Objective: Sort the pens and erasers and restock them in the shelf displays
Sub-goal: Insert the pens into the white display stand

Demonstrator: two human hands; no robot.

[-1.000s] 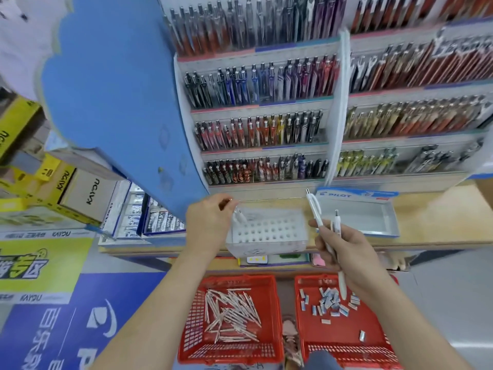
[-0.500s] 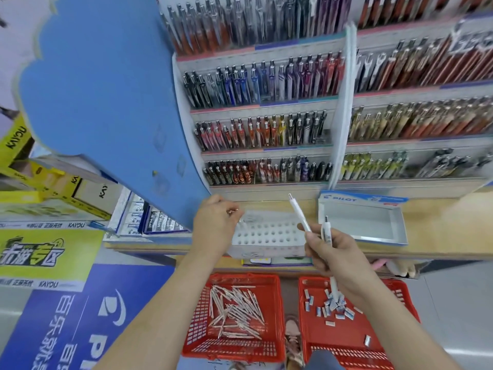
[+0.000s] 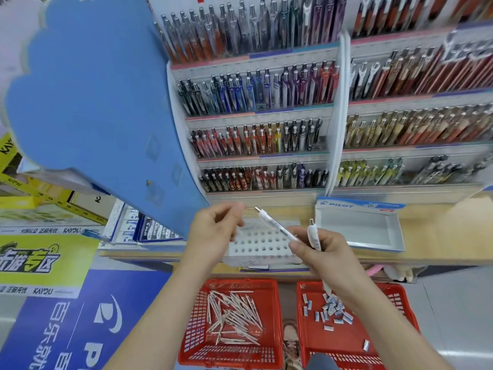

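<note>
Two slim white plastic pens stayed pinched in the right hand above the white perforated plastic holder. The left hand, earlier down at its back corner, had lifted off, fingers loosely curled and empty, probably ready for the next pen.

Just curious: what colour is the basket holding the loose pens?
The basket is red; head view shows it.

Your left grip hangs over the left edge of the holed tray, and your right grip, holding two pens, over its right. The holes between them lie open from above. The blue board crowds in from the left, the open box stands just right, and pen shelves wall the back.
</note>
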